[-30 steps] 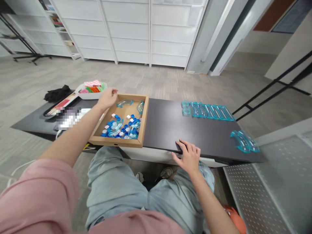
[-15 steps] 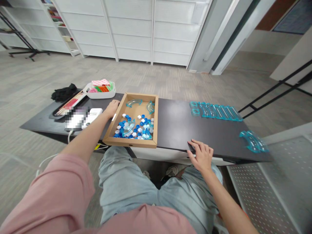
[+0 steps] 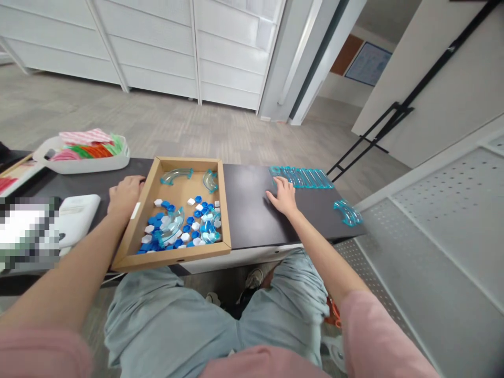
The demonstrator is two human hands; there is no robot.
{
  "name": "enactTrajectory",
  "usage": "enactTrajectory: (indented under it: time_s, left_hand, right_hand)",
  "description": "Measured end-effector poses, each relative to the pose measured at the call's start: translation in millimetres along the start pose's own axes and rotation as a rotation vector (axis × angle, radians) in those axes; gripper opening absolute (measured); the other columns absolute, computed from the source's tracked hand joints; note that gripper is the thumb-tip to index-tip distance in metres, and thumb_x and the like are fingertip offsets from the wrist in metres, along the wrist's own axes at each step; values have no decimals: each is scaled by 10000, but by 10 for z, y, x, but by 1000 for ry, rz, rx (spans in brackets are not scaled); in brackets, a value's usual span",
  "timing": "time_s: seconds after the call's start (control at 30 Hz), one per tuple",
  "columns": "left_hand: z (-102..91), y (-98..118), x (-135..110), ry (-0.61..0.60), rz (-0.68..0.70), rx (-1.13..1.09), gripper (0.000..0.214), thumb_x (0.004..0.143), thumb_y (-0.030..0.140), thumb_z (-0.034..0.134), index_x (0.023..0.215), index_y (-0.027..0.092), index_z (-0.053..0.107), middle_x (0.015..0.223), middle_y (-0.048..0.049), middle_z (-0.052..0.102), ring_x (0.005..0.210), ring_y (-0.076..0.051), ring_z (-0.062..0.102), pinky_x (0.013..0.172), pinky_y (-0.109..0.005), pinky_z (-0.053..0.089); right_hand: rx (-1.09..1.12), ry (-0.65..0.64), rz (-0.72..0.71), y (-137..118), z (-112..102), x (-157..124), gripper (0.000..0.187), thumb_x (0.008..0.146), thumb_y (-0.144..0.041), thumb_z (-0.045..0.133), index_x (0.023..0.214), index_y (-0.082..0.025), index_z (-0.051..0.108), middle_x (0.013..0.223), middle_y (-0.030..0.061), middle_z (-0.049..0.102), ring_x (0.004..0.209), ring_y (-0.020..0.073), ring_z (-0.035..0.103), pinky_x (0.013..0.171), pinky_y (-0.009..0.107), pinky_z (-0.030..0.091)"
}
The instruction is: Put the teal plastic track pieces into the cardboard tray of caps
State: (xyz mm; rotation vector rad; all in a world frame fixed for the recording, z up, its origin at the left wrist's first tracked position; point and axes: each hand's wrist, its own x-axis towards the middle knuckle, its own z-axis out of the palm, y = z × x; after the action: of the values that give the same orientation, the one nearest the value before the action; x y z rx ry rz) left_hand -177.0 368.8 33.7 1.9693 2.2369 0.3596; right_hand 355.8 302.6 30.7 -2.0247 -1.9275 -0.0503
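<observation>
My right hand (image 3: 284, 198) is at the left end of a row of clear blue plastic track pieces (image 3: 311, 178). Its thumb is apart from its fingers, which reach over a small square piece (image 3: 274, 170) and hide part of that end; whether they touch it is unclear. My left hand (image 3: 124, 197) lies against the outer left side of an open cardboard box (image 3: 226, 210), fingers loosely stretched. Inside the box are blue and white hexagonal pieces (image 3: 189, 228) and several curved clear blue track pieces (image 3: 177, 176).
Two curved clear blue pieces (image 3: 348, 212) lie near the right end of the dark table (image 3: 252, 210). On the left are a white basket (image 3: 86, 165) of colourful craft sticks, a white device (image 3: 79, 218) and a blurred-out screen. A perforated grey panel (image 3: 444, 220) stands at the right.
My right hand has moved from the table's front edge forward to the row of track pieces. The view has turned to the right. My left hand stays beside the box.
</observation>
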Motion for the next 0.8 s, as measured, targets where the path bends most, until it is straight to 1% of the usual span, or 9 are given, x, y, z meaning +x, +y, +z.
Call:
enactTrajectory:
  time_s: [0.07, 0.13, 0.23, 0.33, 0.5, 0.6, 0.67, 0.73, 0.8]
  left_hand:
    - [0, -2, 7, -5, -3, -12, 509, 1149, 351, 301, 1511, 255, 646, 1676, -183, 651, 1503, -358, 600, 1292, -596, 451]
    - [7, -13, 17, -12, -5, -23, 514, 1150, 361, 307, 1519, 246, 646, 1680, -203, 638, 1522, -377, 586, 1293, -612, 451]
    - [31, -39, 28, -13, -6, -38, 521, 1157, 372, 302, 1544, 263, 634, 1673, -209, 628, 1540, -393, 563, 1292, -631, 446]
    - [63, -63, 29, -6, 3, -45, 529, 1158, 374, 315, 1573, 253, 621, 1668, -216, 617, 1535, -404, 551, 1287, -638, 441]
    - [119, -108, 24, 2, 20, -35, 544, 1156, 376, 348, 1611, 218, 600, 1665, -224, 595, 1512, -412, 543, 1285, -634, 433]
    - [147, -129, 28, 8, 25, -26, 543, 1153, 376, 385, 1635, 238, 593, 1679, -213, 589, 1518, -409, 537, 1298, -623, 417]
    - [158, -127, 29, 15, 24, -21, 551, 1147, 359, 384, 1640, 245, 601, 1685, -218, 586, 1522, -414, 538, 1297, -621, 416]
    - [162, -111, 28, 27, 22, -23, 568, 1139, 337, 362, 1638, 231, 613, 1683, -233, 587, 1520, -422, 544, 1291, -626, 420]
    - [162, -92, 22, 37, 25, -34, 580, 1132, 325, 352, 1634, 219, 621, 1676, -240, 593, 1515, -424, 548, 1286, -634, 422]
  right_hand:
    - [-47, -6, 114, -72, 77, 364, 796, 1066, -473, 638, 1754, -110, 464, 1834, 284, 429, 1576, 473, 461, 1281, 632, 399]
    - [-78, -25, 214, -116, 138, 645, 809, 1096, -513, 612, 1770, -100, 438, 1850, 305, 399, 1619, 484, 415, 1291, 635, 362]
    - [-98, -66, 271, -148, 210, 864, 737, 1125, -509, 595, 1725, -93, 494, 1788, 336, 466, 1601, 479, 449, 1262, 611, 364]
    - [-87, -68, 218, -193, 271, 859, 613, 1130, -403, 582, 1655, -88, 560, 1708, 343, 544, 1519, 456, 546, 1228, 592, 385]
    - [-3, -68, 21, -283, 338, 649, 426, 1143, -277, 477, 1508, -171, 670, 1570, 245, 687, 1345, 361, 677, 1179, 512, 426]
    - [66, -60, -75, -277, 376, 556, 378, 1122, -268, 496, 1429, -199, 705, 1468, 218, 740, 1168, 333, 725, 1142, 504, 446]
    - [126, -35, -123, -256, 407, 524, 364, 1102, -281, 525, 1402, -205, 714, 1416, 213, 757, 1101, 330, 732, 1122, 512, 455]
    - [177, -2, -136, -242, 433, 508, 358, 1084, -306, 549, 1378, -201, 723, 1381, 213, 765, 1078, 333, 737, 1114, 525, 458]
    - [208, 40, -109, -243, 451, 501, 357, 1073, -326, 558, 1355, -192, 730, 1357, 215, 770, 1067, 333, 743, 1124, 543, 458]
